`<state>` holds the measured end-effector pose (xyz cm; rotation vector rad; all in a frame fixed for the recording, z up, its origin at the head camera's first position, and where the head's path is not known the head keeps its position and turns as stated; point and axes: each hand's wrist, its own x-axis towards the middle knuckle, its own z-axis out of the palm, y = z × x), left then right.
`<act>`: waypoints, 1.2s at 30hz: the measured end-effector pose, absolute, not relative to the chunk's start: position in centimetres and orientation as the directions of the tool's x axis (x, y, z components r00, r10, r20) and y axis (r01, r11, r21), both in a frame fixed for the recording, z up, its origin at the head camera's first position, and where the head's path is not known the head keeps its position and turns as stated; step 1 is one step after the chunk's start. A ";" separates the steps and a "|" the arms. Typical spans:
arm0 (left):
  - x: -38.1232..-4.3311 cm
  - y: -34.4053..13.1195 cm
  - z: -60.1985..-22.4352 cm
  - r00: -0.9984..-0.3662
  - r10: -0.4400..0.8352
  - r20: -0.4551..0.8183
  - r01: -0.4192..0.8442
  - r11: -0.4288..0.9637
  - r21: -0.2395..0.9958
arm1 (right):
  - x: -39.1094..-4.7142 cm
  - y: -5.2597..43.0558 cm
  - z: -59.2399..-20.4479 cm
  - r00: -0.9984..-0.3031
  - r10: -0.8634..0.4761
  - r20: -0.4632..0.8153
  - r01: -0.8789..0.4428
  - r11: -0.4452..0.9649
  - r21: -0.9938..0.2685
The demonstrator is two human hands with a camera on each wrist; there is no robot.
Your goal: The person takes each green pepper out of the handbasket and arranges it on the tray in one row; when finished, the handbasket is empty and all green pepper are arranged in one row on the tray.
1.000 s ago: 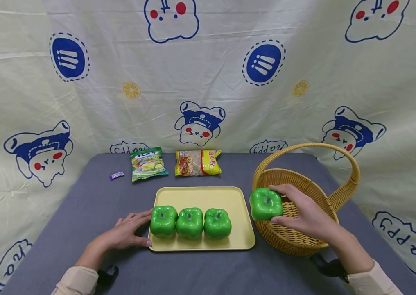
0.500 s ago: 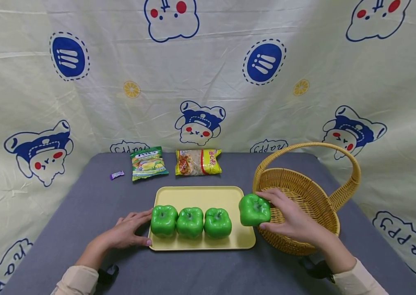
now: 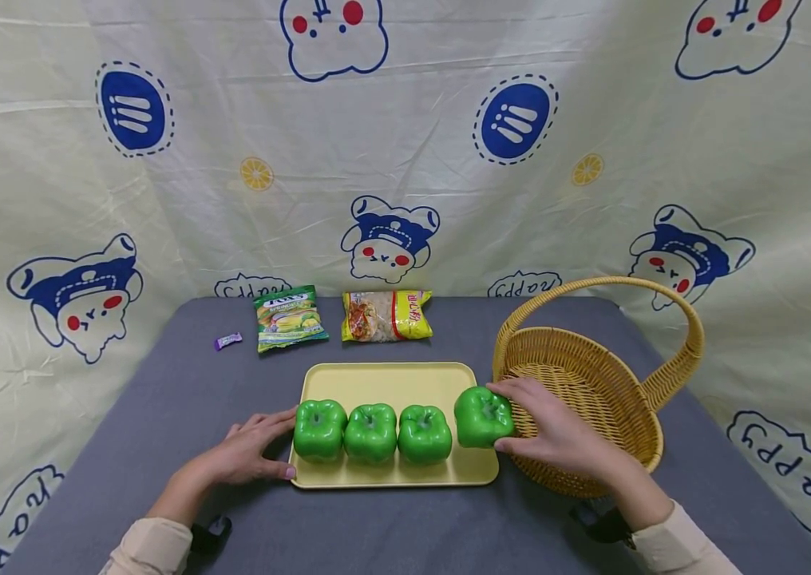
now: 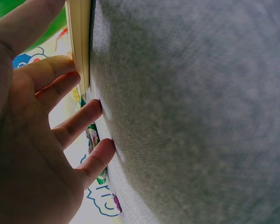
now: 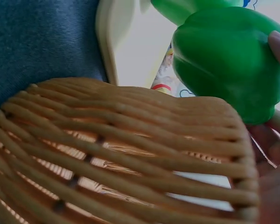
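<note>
Three green bell peppers stand in a row on the yellow tray (image 3: 391, 378): a left one (image 3: 320, 431), a middle one (image 3: 370, 434) and a right one (image 3: 424, 435). My right hand (image 3: 556, 427) grips another green bell pepper (image 3: 483, 417) between thumb and fingers, over the tray's right end. In the right wrist view this held pepper (image 5: 228, 60) is above the basket's rim level. My left hand (image 3: 251, 451) touches the tray's left edge, its fingers spread; in the left wrist view some fingertips rest on the cloth beside the tray (image 4: 79, 42).
A wicker basket (image 3: 585, 351) with a tall handle stands just right of the tray, under my right hand. Behind the tray lie a green snack bag (image 3: 290, 319), a yellow-and-red food packet (image 3: 386, 316) and a small purple candy (image 3: 228, 342).
My right hand has carried the held bell pepper leftward and slightly toward me, from over the basket's left rim to over the tray's right end. The left hand has stayed put.
</note>
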<state>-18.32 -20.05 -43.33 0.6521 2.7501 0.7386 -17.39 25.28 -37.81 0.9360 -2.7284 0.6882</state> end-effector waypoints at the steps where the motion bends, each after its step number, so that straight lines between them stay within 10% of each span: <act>1: -18.3 -20.1 -43.3 -0.877 0.471 -0.094 0.361 0.776 0.517 | -17.4 25.3 -38.0 -0.785 -0.536 0.309 -0.619 0.699 -0.359; 36: -18.4 -20.1 -43.4 -0.880 0.463 -0.106 0.346 0.778 0.524 | -18.4 24.4 -40.2 -0.744 -0.596 0.302 -0.663 0.716 -0.220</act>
